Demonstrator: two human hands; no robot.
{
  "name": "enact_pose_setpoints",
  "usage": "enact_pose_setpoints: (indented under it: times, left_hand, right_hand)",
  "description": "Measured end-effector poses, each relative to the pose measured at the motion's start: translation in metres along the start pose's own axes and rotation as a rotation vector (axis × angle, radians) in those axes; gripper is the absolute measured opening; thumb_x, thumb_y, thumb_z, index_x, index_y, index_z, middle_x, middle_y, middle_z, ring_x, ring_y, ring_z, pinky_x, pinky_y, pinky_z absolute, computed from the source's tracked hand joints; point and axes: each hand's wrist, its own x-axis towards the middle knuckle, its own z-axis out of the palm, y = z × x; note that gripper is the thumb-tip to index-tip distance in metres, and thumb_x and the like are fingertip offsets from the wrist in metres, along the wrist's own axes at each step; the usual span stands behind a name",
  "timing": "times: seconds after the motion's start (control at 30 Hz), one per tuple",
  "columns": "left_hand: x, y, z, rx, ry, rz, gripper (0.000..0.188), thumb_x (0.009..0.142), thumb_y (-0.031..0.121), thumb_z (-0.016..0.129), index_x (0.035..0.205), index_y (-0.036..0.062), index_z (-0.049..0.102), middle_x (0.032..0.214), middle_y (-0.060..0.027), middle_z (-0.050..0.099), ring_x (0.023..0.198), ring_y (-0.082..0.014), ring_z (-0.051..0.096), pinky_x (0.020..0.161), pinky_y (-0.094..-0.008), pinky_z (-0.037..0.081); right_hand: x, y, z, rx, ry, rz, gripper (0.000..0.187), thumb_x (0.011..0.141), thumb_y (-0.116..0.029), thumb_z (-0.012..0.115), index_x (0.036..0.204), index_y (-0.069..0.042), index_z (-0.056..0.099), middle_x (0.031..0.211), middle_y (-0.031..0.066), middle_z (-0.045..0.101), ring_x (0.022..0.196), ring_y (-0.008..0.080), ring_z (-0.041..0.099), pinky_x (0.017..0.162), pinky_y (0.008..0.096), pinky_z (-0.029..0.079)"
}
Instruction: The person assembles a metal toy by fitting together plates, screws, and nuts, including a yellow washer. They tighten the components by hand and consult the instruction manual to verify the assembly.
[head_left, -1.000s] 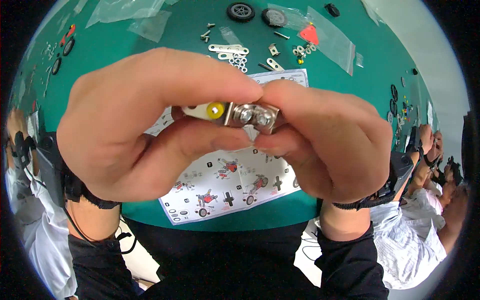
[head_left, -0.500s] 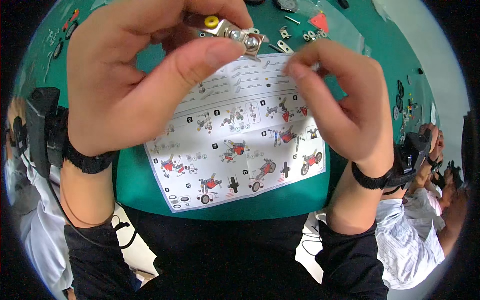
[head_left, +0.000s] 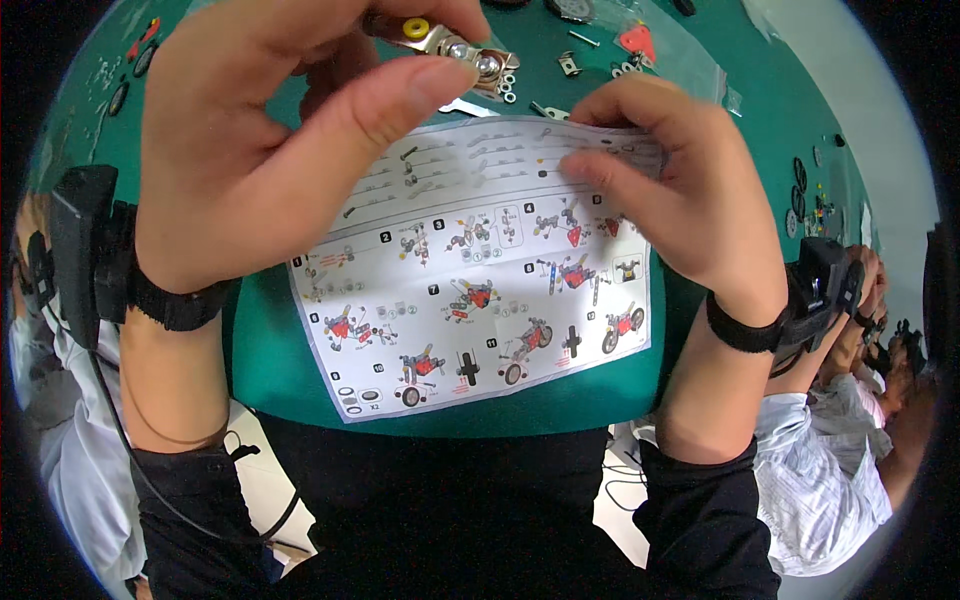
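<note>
Between the thumb and fingers of my left hand (head_left: 260, 150) is a small metal bracket assembly (head_left: 465, 52). It carries a yellow ring and two shiny round heads; my fingers hide part of it. My right hand (head_left: 690, 180) is over the upper right edge of a printed instruction sheet (head_left: 480, 290). Its thumb and forefinger are apart, with paper visible between them, and the other fingers are mostly hidden. The sheet shows numbered drawings of a model motorcycle. Just beyond its far edge lie a flat metal spanner (head_left: 468, 108) and several small washers (head_left: 509, 90).
Farther back on the green table (head_left: 270, 375) are a metal clip (head_left: 569, 64), a bolt (head_left: 584, 39), a red triangular part (head_left: 636, 41), a black wheel (head_left: 570, 9) and a clear plastic bag (head_left: 700, 75). More wheels (head_left: 797, 195) lie at right. People sit on both sides.
My left hand has shifted slightly left with the bracket assembly. My right thumb and forefinger have spread apart, and the sheet's far edge has dipped, uncovering small parts beyond it.
</note>
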Motion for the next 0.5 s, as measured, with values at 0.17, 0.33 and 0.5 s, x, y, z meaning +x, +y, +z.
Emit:
enact_pose_setpoints:
  times: [0.17,0.33,0.5]
  left_hand:
    - [-0.003,-0.001,-0.001,-0.05,0.049,0.041,0.021,0.086,0.003,0.054,0.106,-0.0053,0.054,0.099,-0.0099,0.058,0.09,-0.0158,0.058,0.079,-0.0248,0.044]
    - [-0.005,0.008,-0.008,0.008,0.094,-0.012,0.023,0.086,0.007,0.055,0.105,-0.0056,0.054,0.099,-0.0112,0.058,0.088,-0.0171,0.059,0.079,-0.0264,0.045]
    - [-0.011,0.009,-0.013,-0.021,0.105,-0.062,0.027,0.085,0.014,0.057,0.105,-0.0051,0.054,0.095,-0.0126,0.058,0.085,-0.0185,0.059,0.078,-0.028,0.045]
  right_hand:
    - [0.002,-0.007,-0.003,0.39,0.041,0.202,0.018,0.078,-0.009,0.068,0.091,0.002,0.061,0.077,0.0018,0.061,0.069,0.0058,0.055,0.062,0.0195,0.043]
    - [0.002,-0.004,-0.003,0.607,0.17,0.166,0.016,0.081,-0.007,0.065,0.095,0.001,0.061,0.079,0.0013,0.062,0.069,0.006,0.056,0.063,0.0187,0.043]
    - [0.004,-0.008,-0.006,0.678,0.15,0.213,0.018,0.081,-0.007,0.064,0.096,0.0,0.061,0.08,0.0023,0.063,0.068,0.0058,0.056,0.063,0.0179,0.043]
